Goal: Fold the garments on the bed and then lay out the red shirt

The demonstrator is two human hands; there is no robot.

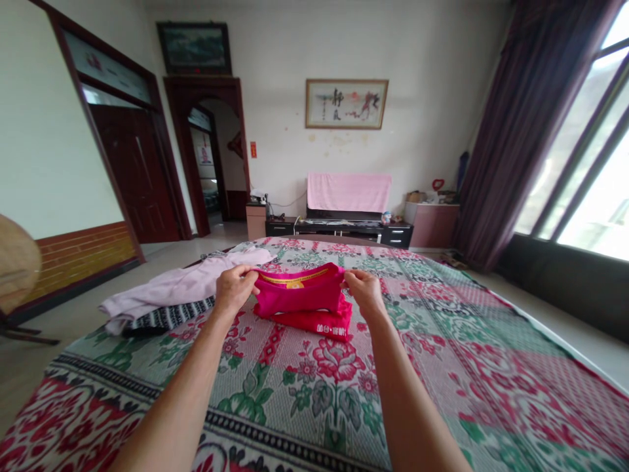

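Grip first: both hands pinching, thumb against fingers. Left hand [234, 285] has one top corner of the magenta shirt [297, 300], right hand [366, 288] has the other. Neither is spread. Hands well apart, about level, so the neckline runs between them with a slight sag. Reads to me as a two-point hold to keep the shoulders even and stop the cloth bunching.

Shirt is in front of the person, collar up, opening tipped so the yellow neck tape [295, 278] shows inside. Front panel hangs down over a red garment [314, 324] with white lettering, lying flat just below. Can't tell if the shirt's lower edge bears on it or only overlaps from here. Likely stacked there because it's dead centre, easy reach for both arms.

Left of the hands: a pale pink garment [162, 286] laid loosely over a black-and-white patterned one [171, 316]. Looser lie, off to the side, probably so the middle stays workable.

All of it is on a flowered cover [265, 393], spread wide. Can't tell if a bed or a table is under it; the cover hides that. Gives a soft, broad surface either way.

Further out, by the wall: low cabinet [397, 236], pink cloth [350, 191] draped above it, probably as a dust cover.
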